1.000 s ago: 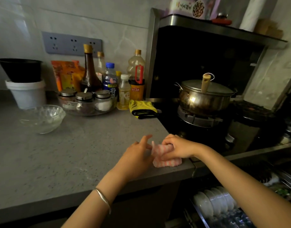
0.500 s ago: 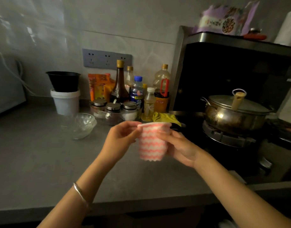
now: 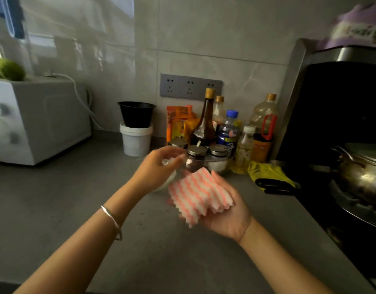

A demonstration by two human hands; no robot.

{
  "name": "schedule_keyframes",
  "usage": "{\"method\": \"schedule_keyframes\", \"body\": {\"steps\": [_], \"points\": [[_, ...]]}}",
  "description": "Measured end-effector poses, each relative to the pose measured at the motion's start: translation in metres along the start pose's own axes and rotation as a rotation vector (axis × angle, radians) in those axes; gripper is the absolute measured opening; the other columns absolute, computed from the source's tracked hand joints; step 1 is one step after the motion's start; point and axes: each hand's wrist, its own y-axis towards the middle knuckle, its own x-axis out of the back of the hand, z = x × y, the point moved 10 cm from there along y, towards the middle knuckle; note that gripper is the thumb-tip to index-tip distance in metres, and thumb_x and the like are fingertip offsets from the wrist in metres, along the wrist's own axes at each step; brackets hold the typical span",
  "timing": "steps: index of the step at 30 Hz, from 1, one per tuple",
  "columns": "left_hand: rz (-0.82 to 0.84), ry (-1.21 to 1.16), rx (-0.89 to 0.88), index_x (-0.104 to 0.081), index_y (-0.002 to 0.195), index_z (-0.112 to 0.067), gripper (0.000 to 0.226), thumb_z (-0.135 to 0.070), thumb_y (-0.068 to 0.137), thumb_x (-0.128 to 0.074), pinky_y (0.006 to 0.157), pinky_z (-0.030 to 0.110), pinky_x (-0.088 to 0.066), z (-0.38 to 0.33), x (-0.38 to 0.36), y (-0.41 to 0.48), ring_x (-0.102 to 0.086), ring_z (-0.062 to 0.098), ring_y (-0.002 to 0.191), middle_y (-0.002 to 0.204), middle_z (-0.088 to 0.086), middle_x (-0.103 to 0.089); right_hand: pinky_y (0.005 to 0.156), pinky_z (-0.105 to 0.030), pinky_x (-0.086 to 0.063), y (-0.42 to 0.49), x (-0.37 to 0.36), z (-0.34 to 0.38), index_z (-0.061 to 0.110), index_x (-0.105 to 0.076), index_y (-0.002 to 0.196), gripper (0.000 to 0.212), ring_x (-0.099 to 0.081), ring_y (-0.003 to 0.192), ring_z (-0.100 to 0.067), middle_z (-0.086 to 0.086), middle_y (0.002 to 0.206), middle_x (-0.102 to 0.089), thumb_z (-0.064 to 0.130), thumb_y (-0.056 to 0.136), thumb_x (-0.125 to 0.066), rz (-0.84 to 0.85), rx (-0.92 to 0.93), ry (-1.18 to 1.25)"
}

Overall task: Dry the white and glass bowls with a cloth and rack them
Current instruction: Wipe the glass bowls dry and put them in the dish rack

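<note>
- Middle of the frame: right hand (image 3: 223,211) flat, palm up, carrying the striped cloth (image 3: 197,194).
- Just left of it, left hand (image 3: 156,167) seems to pinch the blurry glass bowl (image 3: 169,181).

One pink-striped cloth (image 3: 198,195), one glass bowl (image 3: 169,181), three lidded spice jars (image 3: 196,154), five bottles (image 3: 205,122), two orange packets (image 3: 176,122), one black bowl (image 3: 136,114), one white tub (image 3: 136,142), one yellow glove (image 3: 267,172), one steel pot (image 3: 363,172), one white appliance (image 3: 34,122), one bracelet (image 3: 111,219).
</note>
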Motion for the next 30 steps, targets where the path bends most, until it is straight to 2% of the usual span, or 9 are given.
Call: {"method": "schedule_keyframes", "body": {"steps": [2,4,6,11,16,20,24,26,30], "points": [[-0.121,0.269,0.050,-0.063,0.120,-0.026,0.036,-0.043,0.088,-0.062,0.108,0.040,-0.037,0.028,0.027,0.002,-0.047,0.022,0.127,0.132,0.003,-0.056,0.101,-0.054,-0.040,0.007,0.016,0.012,0.012,-0.053,0.135,0.072,-0.044,0.131,-0.038,-0.023,0.140,-0.047,0.034,0.072,-0.081,-0.085,0.109,0.012],[-0.039,0.419,0.140,-0.061,0.122,-0.032,0.042,-0.050,0.085,-0.062,0.115,0.045,-0.019,0.058,0.030,-0.001,-0.021,0.027,0.143,0.151,0.004,-0.035,0.098,-0.057,-0.042,0.009,0.036,0.023,0.014,-0.055,0.134,0.079,-0.043,0.130,-0.042,-0.026,0.138,-0.048,0.031,0.063,-0.086,-0.177,0.205,0.045],[0.081,0.467,0.177,-0.062,0.117,-0.036,0.039,-0.053,0.082,-0.062,0.116,0.045,-0.014,0.078,0.018,-0.006,-0.012,0.027,0.146,0.156,0.002,-0.026,0.095,-0.060,-0.044,0.010,0.051,0.027,0.016,-0.053,0.136,0.082,-0.044,0.128,-0.044,-0.027,0.137,-0.048,0.031,0.062,-0.086,-0.245,0.236,0.060],[-0.042,0.431,0.111,-0.071,0.104,-0.023,0.029,-0.045,0.086,-0.064,0.095,0.030,-0.040,0.083,0.017,-0.007,-0.050,0.019,0.121,0.132,0.001,-0.057,0.094,-0.060,-0.045,0.008,0.062,0.019,0.018,-0.052,0.136,0.051,-0.051,0.123,-0.041,-0.024,0.132,-0.054,0.042,0.091,-0.053,-0.360,0.184,0.070],[-0.051,0.547,0.129,-0.073,0.104,-0.027,0.029,-0.048,0.088,-0.060,0.096,0.040,-0.046,0.084,0.015,-0.003,-0.060,0.018,0.103,0.112,-0.002,-0.069,0.091,-0.059,-0.048,0.001,0.063,0.024,0.016,-0.056,0.132,0.081,-0.053,0.122,-0.040,-0.024,0.134,-0.053,0.034,0.060,-0.087,-0.351,0.209,0.050],[-0.059,0.503,0.110,-0.073,0.104,-0.024,0.028,-0.044,0.089,-0.061,0.103,0.047,-0.041,0.088,0.011,0.001,-0.062,0.019,0.103,0.112,-0.001,-0.070,0.090,-0.060,-0.047,-0.009,0.063,0.026,0.015,-0.056,0.133,0.082,-0.054,0.120,-0.042,-0.024,0.134,-0.053,0.032,0.059,-0.087,-0.344,0.208,0.077],[-0.261,0.361,0.011,-0.075,0.096,-0.019,0.022,-0.036,0.085,-0.066,0.107,0.055,-0.035,0.078,0.019,-0.010,-0.066,0.018,0.096,0.102,0.000,-0.073,0.091,-0.061,-0.047,-0.017,0.058,0.030,0.015,-0.058,0.131,0.084,-0.054,0.120,-0.042,-0.025,0.133,-0.053,0.030,0.055,-0.090,-0.342,0.221,0.082],[-0.358,0.311,-0.072,-0.074,0.093,-0.017,0.021,-0.034,0.084,-0.067,0.107,0.045,-0.033,0.058,0.027,-0.016,-0.067,0.015,0.089,0.096,-0.003,-0.073,0.088,-0.060,-0.048,-0.023,0.055,0.033,0.015,-0.059,0.130,0.085,-0.055,0.119,-0.042,-0.025,0.133,-0.054,0.030,0.053,-0.091,-0.343,0.235,0.083],[-0.443,0.114,-0.163,-0.072,0.093,-0.018,0.018,-0.032,0.083,-0.067,0.071,0.015,-0.051,0.006,0.042,-0.026,-0.063,-0.001,0.073,0.083,-0.013,-0.067,0.090,-0.059,-0.048,-0.041,0.047,0.045,0.015,-0.062,0.126,0.082,-0.055,0.119,-0.040,-0.023,0.132,-0.055,0.033,0.052,-0.091,-0.358,0.289,0.064]]}}
